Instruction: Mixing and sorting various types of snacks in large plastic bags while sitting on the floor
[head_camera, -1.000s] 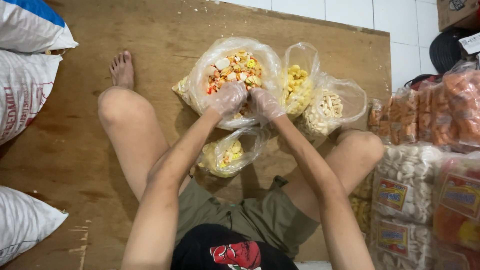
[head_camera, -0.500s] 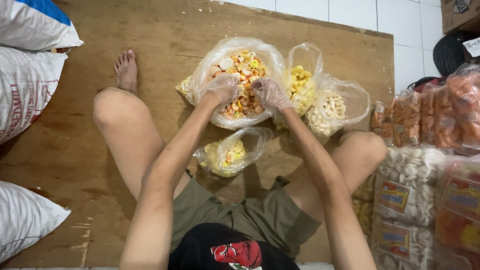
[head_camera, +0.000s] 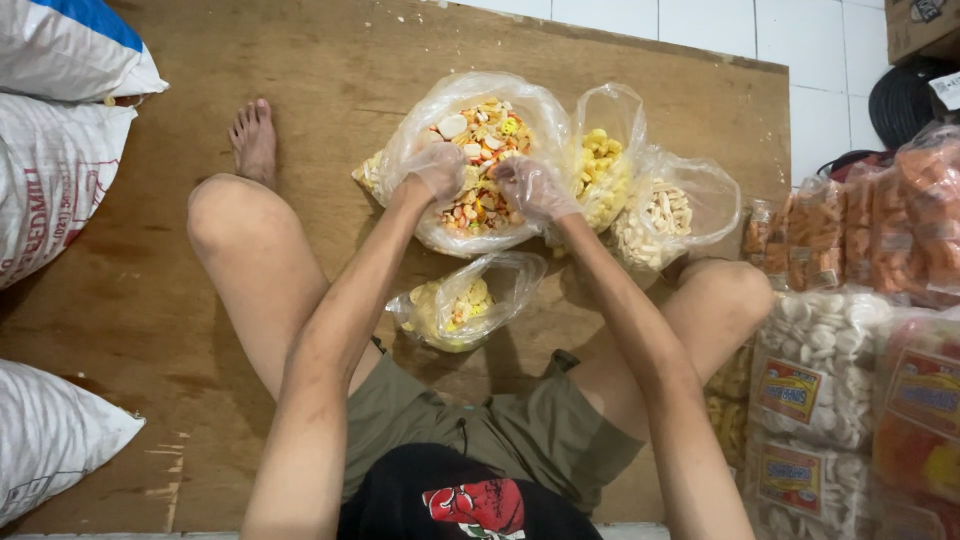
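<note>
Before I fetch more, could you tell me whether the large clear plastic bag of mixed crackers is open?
Open: large clear plastic bag gapes upward, both gloved hands inside.

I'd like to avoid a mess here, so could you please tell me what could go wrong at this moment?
1. Both gloved hands, left hand and right hand, reach into the big bag of mixed crackers; its thin plastic might tear or slump, spilling pieces onto the wooden board.
2. The small open bag lies between the legs; a shifting knee could crush or scatter it.
</note>
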